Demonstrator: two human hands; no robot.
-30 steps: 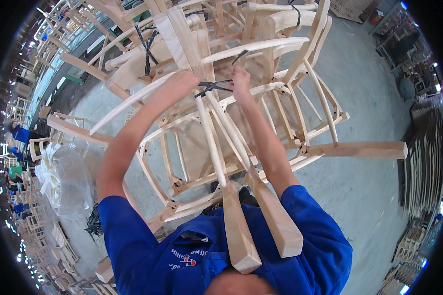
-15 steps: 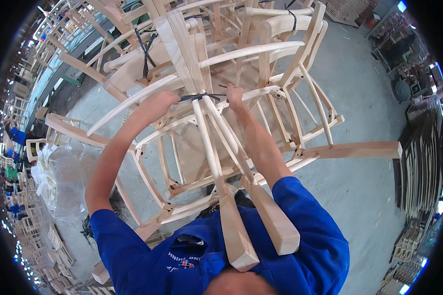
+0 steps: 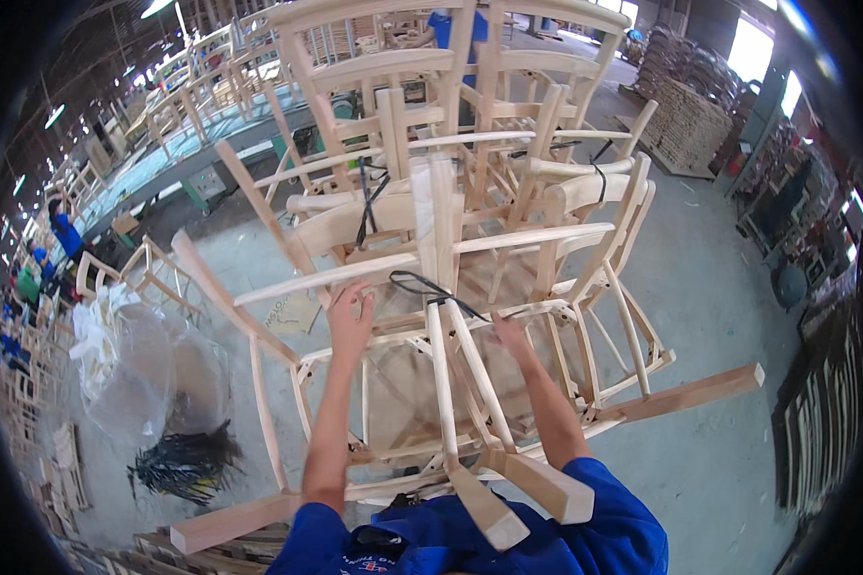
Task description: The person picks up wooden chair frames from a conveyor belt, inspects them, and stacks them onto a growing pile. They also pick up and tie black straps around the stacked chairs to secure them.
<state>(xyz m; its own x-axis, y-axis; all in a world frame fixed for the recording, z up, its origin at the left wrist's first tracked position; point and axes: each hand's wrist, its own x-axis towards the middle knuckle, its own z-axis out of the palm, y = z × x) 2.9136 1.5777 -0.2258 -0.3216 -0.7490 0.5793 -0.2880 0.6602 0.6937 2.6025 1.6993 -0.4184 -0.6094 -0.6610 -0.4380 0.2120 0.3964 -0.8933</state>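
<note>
A thin black strap [image 3: 418, 280] forms a loose loop where the wooden parts of pale, unfinished chair frames [image 3: 438, 216] meet. One strap end runs right to my right hand [image 3: 511, 335], whose fingers are closed on it. My left hand [image 3: 351, 324] is left of the loop, apart from it, by a curved chair rail [image 3: 331, 278]. Its thumb and fingers are bent but apart, with nothing seen between them. Two chair legs [image 3: 547, 487] point toward my chest from below the strap. The exact crossing under the strap is too small to make out.
More chair frames stand close beyond, some bound with black straps [image 3: 369, 206]. A clear plastic bag [image 3: 129, 359] and a heap of black straps [image 3: 187, 465] lie on the floor at left. Stacked wooden parts [image 3: 820, 412] line the right. People in blue work farther off.
My left hand has let go of the strap, which was taut between both hands and now hangs in a loose loop. The view has tilted up, showing more chairs beyond.
</note>
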